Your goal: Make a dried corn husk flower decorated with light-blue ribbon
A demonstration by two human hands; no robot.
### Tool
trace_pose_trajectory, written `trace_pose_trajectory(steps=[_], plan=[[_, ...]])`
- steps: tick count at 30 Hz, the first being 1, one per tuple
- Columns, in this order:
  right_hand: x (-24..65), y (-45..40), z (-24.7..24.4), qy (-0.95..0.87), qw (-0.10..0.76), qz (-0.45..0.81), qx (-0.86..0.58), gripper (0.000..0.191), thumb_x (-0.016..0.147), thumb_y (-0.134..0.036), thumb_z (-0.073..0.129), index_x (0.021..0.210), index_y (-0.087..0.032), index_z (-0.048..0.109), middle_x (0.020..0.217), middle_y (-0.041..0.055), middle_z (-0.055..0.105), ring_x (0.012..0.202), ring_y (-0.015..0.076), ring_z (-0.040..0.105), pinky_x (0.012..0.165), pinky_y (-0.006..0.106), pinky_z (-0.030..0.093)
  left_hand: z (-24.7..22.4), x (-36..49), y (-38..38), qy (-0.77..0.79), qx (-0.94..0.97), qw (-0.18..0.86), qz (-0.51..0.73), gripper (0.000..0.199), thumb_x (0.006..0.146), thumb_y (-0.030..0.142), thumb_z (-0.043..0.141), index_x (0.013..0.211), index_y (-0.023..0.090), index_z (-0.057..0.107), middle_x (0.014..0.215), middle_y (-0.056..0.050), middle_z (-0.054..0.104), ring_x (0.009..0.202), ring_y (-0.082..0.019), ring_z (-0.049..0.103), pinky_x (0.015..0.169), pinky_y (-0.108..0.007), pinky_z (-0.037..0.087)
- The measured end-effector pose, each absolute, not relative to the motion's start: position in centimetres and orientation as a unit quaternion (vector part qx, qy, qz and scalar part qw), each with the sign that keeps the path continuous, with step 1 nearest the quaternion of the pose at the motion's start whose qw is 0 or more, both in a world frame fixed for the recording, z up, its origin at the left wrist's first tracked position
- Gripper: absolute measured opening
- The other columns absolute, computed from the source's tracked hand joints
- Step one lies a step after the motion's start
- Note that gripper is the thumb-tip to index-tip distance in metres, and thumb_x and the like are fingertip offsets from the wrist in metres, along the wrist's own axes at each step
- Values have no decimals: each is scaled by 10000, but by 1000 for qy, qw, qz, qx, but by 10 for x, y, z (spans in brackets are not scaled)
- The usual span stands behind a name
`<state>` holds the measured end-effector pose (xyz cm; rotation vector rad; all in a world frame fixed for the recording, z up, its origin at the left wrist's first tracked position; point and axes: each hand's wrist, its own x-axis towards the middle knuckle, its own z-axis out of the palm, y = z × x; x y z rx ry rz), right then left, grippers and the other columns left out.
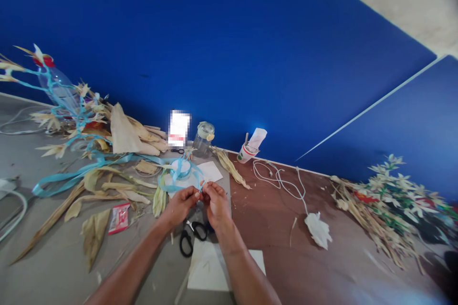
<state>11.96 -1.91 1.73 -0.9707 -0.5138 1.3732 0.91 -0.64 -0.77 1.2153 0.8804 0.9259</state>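
My left hand (182, 206) and my right hand (217, 204) meet fingertip to fingertip over the table, both closed in a pinch. Between them is the end of a light blue ribbon (196, 171), which loops back toward a ribbon roll (181, 168) just beyond. A small pale husk tip seems to stick up near the roll. What exactly the fingers press is partly hidden. Black-handled scissors (193, 236) lie open below the hands. White paper (207, 271) is under my right forearm.
Dried corn husks (125, 133) and blue-wrapped husk flowers (80, 121) crowd the left. A red packet (119, 218), glass jar (203, 138), cup (247, 152), white cable (282, 183) and crumpled tissue (318, 230) lie about. More husk flowers (397, 190) are at right, before a blue partition (229, 57).
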Motion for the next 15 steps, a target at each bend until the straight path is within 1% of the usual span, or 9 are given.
trace_pose_trajectory(steps=[5, 7, 11, 15], plan=[[123, -18, 13, -235, 620, 627, -409, 208, 588, -259, 707, 511, -158, 542, 645, -34, 615, 434, 46, 442, 459, 195, 351, -11, 9, -7, 356, 486, 699, 386, 361, 707, 488, 649, 614, 150, 564, 554, 18, 452, 533, -97, 360, 515, -238, 262], [124, -18, 12, -240, 616, 632, -405, 222, 591, -259, 712, 506, -155, 535, 614, -35, 601, 422, 45, 442, 453, 192, 349, -12, 8, -7, 345, 470, 719, 379, 354, 708, 479, 659, 621, 146, 576, 561, 12, 460, 533, -96, 366, 513, -238, 259], [124, -18, 13, -244, 609, 637, -404, 233, 586, -280, 732, 522, -160, 543, 493, -60, 505, 414, 56, 442, 442, 188, 353, -13, 7, -6, 334, 447, 742, 371, 347, 703, 468, 678, 616, 146, 582, 564, 9, 466, 528, -92, 367, 511, -234, 262], [125, -18, 12, -267, 598, 626, -423, 209, 595, -326, 735, 591, -161, 606, 475, -56, 503, 398, 65, 422, 418, 194, 351, -14, 5, -6, 333, 430, 758, 360, 369, 677, 483, 701, 594, 149, 568, 550, 14, 462, 514, -87, 360, 505, -235, 258]])
